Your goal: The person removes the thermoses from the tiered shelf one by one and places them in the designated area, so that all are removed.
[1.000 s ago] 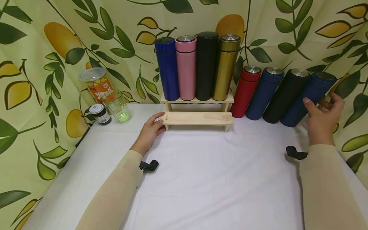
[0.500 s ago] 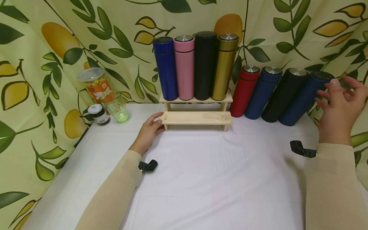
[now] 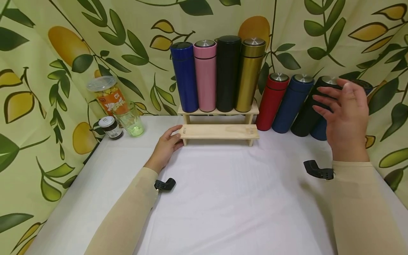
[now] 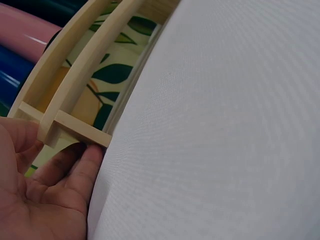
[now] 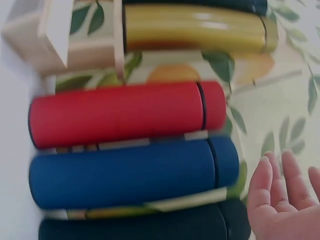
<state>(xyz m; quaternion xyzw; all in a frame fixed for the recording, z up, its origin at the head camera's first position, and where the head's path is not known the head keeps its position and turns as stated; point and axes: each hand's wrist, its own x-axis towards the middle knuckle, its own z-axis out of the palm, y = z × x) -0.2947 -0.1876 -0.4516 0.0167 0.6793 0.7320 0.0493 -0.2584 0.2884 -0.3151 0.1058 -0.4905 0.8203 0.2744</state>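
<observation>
The left hand (image 3: 165, 146) is laid low at centre left of the head view, its fingers bent around the left end of the wooden rack (image 3: 220, 131); in the left wrist view the fingertips (image 4: 75, 170) are seen pressed under the corner of the rack's lower shelf (image 4: 75, 130). The right hand (image 3: 345, 118) is raised at the right of the frame, fingers spread and nearly straight, nothing held; it is placed in front of the black flask (image 3: 306, 117) and the dark blue flask (image 3: 318, 131) at the end of the leaning row, and whether either is touched cannot be told. In the right wrist view the open fingers (image 5: 280, 190) are seen just beside the caps, with a gap showing.

A broad stretch of white desk (image 3: 236, 198) lies bare across the lower centre, between the two sleeves. The upper edge is closed by the leaf-patterned curtain (image 3: 47, 53), against which the red flask (image 3: 271, 102), the navy flask (image 3: 291, 104) and the two beside the right hand are leant. At upper centre four flasks are stood upright, close together, on the rack's top shelf. At centre left a snack jar (image 3: 106, 94), a small dark jar (image 3: 109, 126) and a green glass (image 3: 129, 118) are grouped.

The black flask is matt, cylindrical, tilted, with a silver cap top.
</observation>
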